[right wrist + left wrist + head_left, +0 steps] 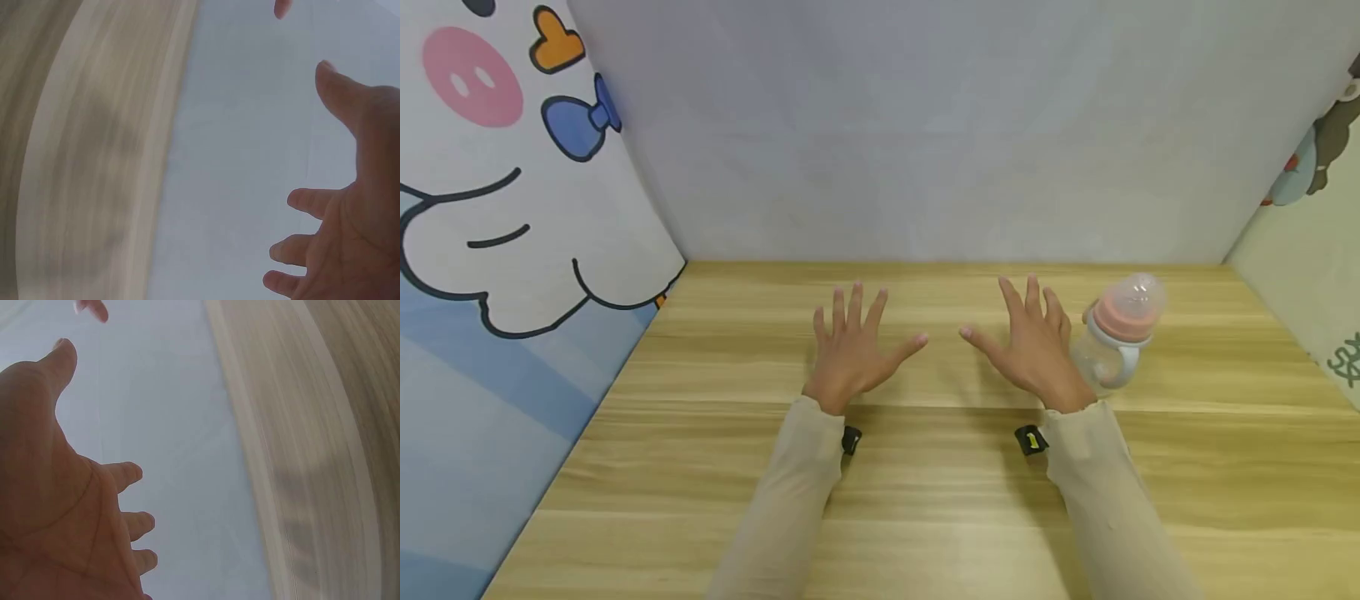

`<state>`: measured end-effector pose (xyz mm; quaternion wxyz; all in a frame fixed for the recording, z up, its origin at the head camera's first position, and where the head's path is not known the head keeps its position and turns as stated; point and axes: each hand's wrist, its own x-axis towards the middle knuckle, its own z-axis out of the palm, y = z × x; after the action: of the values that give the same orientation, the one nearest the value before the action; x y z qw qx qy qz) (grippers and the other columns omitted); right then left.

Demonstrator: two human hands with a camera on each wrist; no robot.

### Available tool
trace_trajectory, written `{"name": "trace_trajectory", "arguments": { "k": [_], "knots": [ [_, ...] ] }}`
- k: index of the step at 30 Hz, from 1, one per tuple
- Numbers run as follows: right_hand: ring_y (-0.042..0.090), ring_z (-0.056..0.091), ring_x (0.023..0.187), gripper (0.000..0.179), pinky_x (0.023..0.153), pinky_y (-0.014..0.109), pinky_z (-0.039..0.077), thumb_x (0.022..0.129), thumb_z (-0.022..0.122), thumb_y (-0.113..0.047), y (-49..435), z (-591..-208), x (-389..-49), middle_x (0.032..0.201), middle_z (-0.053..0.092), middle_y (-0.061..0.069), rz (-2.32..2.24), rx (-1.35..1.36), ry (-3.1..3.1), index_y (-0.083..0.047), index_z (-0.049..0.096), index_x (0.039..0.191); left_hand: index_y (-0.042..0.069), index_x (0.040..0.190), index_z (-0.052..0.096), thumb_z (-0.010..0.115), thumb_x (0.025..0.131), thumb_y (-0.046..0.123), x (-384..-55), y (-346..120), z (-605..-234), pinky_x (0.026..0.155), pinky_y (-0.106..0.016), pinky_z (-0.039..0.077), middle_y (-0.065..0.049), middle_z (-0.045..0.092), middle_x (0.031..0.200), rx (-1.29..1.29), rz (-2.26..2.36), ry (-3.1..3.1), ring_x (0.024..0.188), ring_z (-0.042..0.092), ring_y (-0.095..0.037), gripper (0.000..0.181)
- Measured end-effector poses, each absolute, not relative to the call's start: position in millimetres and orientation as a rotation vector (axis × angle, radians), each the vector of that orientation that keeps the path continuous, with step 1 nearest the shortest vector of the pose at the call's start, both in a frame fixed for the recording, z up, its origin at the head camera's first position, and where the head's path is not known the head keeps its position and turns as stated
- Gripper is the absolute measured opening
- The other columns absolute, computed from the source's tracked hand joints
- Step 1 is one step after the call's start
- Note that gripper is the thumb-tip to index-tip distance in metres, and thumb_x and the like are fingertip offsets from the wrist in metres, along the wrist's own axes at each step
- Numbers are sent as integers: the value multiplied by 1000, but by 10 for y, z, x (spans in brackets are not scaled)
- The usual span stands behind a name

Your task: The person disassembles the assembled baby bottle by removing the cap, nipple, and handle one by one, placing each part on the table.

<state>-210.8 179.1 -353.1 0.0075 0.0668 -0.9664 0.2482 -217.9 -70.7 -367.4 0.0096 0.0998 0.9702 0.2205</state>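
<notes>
Along the near side of the bench (940,525), two pale sleeves (786,500) reach forward. Past the cuffs, the left hand (852,358) and right hand (1036,354) hover palm-down, judging by the shadows below, fingers and thumbs spread, so neither grips anything. Just beside the right hand, on its outer side, the baby bottle (1126,321) stands on the bench, apparently upright on its own base and so needing no support; its white handle (1127,367) juts sideways. Behind rises a pale wall (925,133).
</notes>
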Motion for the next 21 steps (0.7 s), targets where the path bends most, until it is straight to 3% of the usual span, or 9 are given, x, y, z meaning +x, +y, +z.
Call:
{"name": "trace_trajectory", "arguments": {
  "k": [10,21],
  "knots": [
    [52,12,148,91,115,70,10,96,50,-66,1723,-3431,-2061,167,10,25,779,267,-2836,-14,15,162,26,163,9,44,91,77,-2167,-698,-3693,122,-64,-11,-12,-6,171,307,708,2992,157,-15,-40,95],
    [48,18,151,76,116,71,20,96,65,-43,1712,-3142,-1924,164,25,26,895,285,-2523,-8,34,156,29,163,6,41,90,81,-2176,-665,-3709,122,-62,-14,-9,-11,171,294,717,2953,156,-21,-36,96]
  ]
}}
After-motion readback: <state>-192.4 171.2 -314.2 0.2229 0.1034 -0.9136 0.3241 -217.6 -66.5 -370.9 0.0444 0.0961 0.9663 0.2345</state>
